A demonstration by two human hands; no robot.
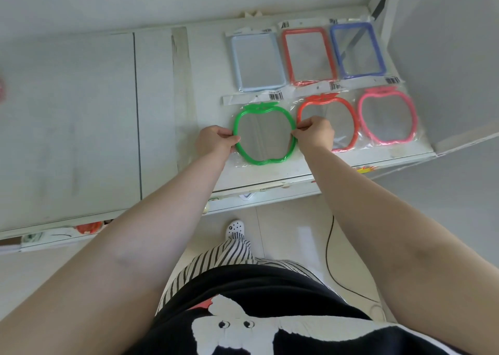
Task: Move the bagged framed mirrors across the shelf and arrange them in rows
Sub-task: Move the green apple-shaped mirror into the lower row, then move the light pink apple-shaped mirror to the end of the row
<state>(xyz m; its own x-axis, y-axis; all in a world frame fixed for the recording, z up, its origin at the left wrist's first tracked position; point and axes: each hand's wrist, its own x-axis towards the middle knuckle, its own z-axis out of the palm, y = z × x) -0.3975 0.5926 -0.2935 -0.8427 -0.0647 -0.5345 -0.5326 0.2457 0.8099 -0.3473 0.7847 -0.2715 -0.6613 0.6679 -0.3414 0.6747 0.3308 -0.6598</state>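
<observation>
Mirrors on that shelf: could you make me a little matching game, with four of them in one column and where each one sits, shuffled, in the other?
Things:
1. green mirror
2. blue mirror
3. pink mirror
4. pale mirror

Places:
A. back row, right end
B. front row, right end
C. back row, left end
D. front row, left end, held by the left hand and right hand

Pairs: 1-D, 2-A, 3-B, 4-C
</observation>
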